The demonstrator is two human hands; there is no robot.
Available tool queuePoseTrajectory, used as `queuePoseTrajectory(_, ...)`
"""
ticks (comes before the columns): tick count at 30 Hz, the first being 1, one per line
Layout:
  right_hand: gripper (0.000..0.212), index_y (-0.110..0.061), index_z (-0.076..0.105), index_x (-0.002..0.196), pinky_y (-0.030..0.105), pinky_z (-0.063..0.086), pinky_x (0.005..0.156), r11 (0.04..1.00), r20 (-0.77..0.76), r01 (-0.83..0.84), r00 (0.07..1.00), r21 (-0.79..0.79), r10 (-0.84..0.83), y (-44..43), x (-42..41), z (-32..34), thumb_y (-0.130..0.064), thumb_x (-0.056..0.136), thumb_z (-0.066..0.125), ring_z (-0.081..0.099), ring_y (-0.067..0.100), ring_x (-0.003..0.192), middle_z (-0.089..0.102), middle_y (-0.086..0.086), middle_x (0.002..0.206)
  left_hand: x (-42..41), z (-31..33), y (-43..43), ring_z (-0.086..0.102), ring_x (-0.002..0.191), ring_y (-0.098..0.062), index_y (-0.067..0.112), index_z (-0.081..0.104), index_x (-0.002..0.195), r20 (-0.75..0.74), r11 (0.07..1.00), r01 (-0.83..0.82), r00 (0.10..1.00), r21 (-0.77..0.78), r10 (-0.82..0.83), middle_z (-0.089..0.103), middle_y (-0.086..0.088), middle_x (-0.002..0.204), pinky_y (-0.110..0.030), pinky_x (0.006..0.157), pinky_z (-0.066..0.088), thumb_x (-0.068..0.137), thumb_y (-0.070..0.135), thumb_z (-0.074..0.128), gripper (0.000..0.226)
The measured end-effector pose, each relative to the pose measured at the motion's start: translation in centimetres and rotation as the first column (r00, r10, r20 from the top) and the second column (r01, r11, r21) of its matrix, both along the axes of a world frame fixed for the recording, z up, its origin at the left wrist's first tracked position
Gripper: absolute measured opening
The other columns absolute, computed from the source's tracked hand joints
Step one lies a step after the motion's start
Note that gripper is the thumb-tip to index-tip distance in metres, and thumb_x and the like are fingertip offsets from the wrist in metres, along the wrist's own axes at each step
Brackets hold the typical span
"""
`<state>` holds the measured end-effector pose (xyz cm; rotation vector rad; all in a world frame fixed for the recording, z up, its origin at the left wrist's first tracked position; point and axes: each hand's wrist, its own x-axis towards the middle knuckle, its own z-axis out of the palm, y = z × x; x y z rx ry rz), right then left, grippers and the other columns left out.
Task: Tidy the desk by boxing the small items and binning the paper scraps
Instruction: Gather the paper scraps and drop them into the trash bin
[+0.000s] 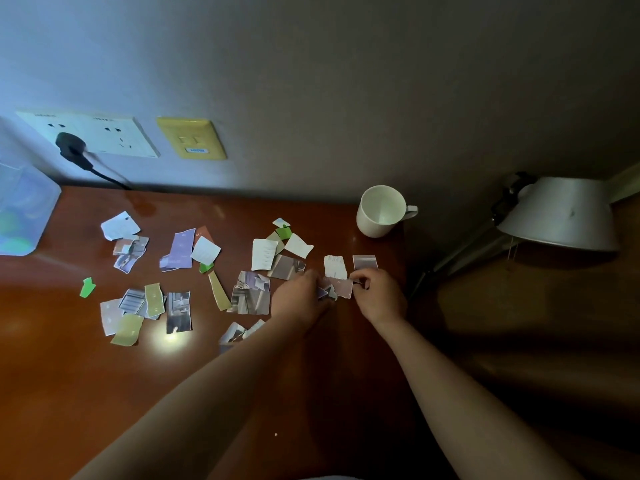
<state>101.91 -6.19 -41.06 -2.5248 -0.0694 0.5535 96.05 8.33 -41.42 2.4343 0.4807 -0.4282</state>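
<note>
**Inspector:** Hands?

**Assessor:** The left hand (301, 297) and right hand (379, 294) meet at the right of the table (311, 393). Both sets of fingers curl and pinch one bunch of scraps (341, 287), apparently consolidating them for a single carry.

**Inspector:** The remainder?

**Assessor:** The loose paper scraps (181, 249) lie scattered to the left. The clear box (24, 209) sits at the far-left edge. No bin is in view.

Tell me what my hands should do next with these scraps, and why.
Probably draw the scraps into one bundle and lift it: the left hand and right hand both pinch pieces there, and many more litter the desk.
</note>
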Motion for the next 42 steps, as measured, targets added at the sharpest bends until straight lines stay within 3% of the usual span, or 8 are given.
queuePoseTrajectory(9,0.020,-0.015,0.059,0.072,0.023,0.037,0.054,0.855,-0.156,0.350,0.937,0.383,-0.313,0.1,-0.2,0.6,-0.018,0.091,0.061,0.048,0.010,0.059,0.054,-0.002,0.067,-0.3,0.5,0.4,0.056,0.077,-0.019,0.018,0.055,0.093,0.019,0.942,-0.019,0.999,-0.335,0.027,0.059,-0.003,0.086,-0.035,0.067,0.045,0.092,0.026,0.057,0.008)
queuePoseTrajectory(15,0.010,-0.008,0.062,0.095,0.018,0.035,0.039,0.310,-0.763,0.847,0.527,0.432,-0.374,-0.3,-0.3,3.1,-0.012,0.090,0.054,0.053,0.010,0.051,0.058,0.003,0.067,0.1,2.1,0.0,0.045,0.059,-0.020,0.015,0.047,0.083,-0.340,0.342,-0.489,0.846,-0.803,0.411,0.056,-0.007,0.068,-0.029,0.054,0.028,0.083,0.008,0.046,0.007)
queuePoseTrajectory(21,0.010,-0.011,0.059,0.092,0.021,0.037,0.046,0.344,-0.756,0.815,0.569,0.466,-0.324,-1.0,-0.3,3.4,-0.006,0.089,0.052,0.046,0.010,0.054,0.050,0.001,0.068,0.9,3.1,0.4,0.059,0.089,-0.024,0.015,0.059,0.105,-0.366,0.160,-0.457,0.841,-0.875,0.397,0.060,-0.011,0.094,-0.033,0.070,0.052,0.080,-0.007,0.042,0.037)
queuePoseTrajectory(24,0.009,-0.014,0.064,0.099,0.019,0.028,0.044,0.594,-0.601,0.670,0.715,0.445,-0.356,-1.1,0.3,3.3,-0.013,0.091,0.059,0.039,0.007,0.051,0.046,-0.004,0.062,1.4,3.3,0.2,0.056,0.105,-0.024,0.018,0.062,0.112,-0.352,0.251,-0.473,0.844,-0.845,0.406,0.057,-0.007,0.113,-0.037,0.084,0.052,0.092,0.007,0.051,0.025)
queuePoseTrajectory(27,0.010,-0.016,0.065,0.097,0.021,0.041,0.057,0.864,-0.295,0.405,0.901,0.301,-0.319,-1.0,1.1,2.5,-0.015,0.088,0.066,0.057,0.013,0.073,0.060,-0.002,0.084,1.9,1.9,0.1,0.057,0.108,-0.022,0.021,0.060,0.101,-0.166,0.673,-0.372,0.921,-0.639,0.352,0.059,-0.007,0.117,-0.033,0.085,0.050,0.091,0.022,0.062,0.011)
queuePoseTrajectory(30,0.021,-0.025,0.058,0.108,0.027,0.045,0.067,0.986,-0.059,0.154,0.987,0.070,-0.150,-0.8,1.8,1.6,-0.023,0.088,0.066,0.062,0.018,0.091,0.062,-0.003,0.103,2.2,0.9,-0.4,0.056,0.112,-0.019,0.023,0.054,0.120,-0.062,0.894,-0.248,0.968,-0.374,0.242,0.058,-0.003,0.129,-0.034,0.087,0.052,0.085,0.033,0.069,0.040)
queuePoseTrajectory(36,0.051,-0.028,0.042,0.139,0.030,0.043,0.075,0.969,0.031,-0.088,0.995,-0.233,0.098,-0.4,3.6,1.2,-0.036,0.092,0.061,0.057,0.025,0.116,0.052,0.004,0.134,3.6,0.3,-0.1,0.050,0.124,-0.025,0.028,0.030,0.146,-0.014,0.991,-0.024,1.000,-0.130,0.022,0.044,-0.004,0.143,-0.044,0.094,0.052,0.079,0.037,0.074,0.080)
queuePoseTrajectory(42,0.049,-0.017,0.048,0.124,0.032,0.041,0.071,0.959,-0.065,-0.065,0.997,-0.278,0.049,0.0,4.5,0.5,-0.045,0.087,0.065,0.058,0.029,0.110,0.052,0.009,0.125,4.4,-0.4,-0.1,0.054,0.106,-0.024,0.023,0.048,0.125,0.005,0.997,0.063,0.998,0.048,-0.063,0.045,-0.003,0.122,-0.037,0.080,0.055,0.079,0.043,0.073,0.056)
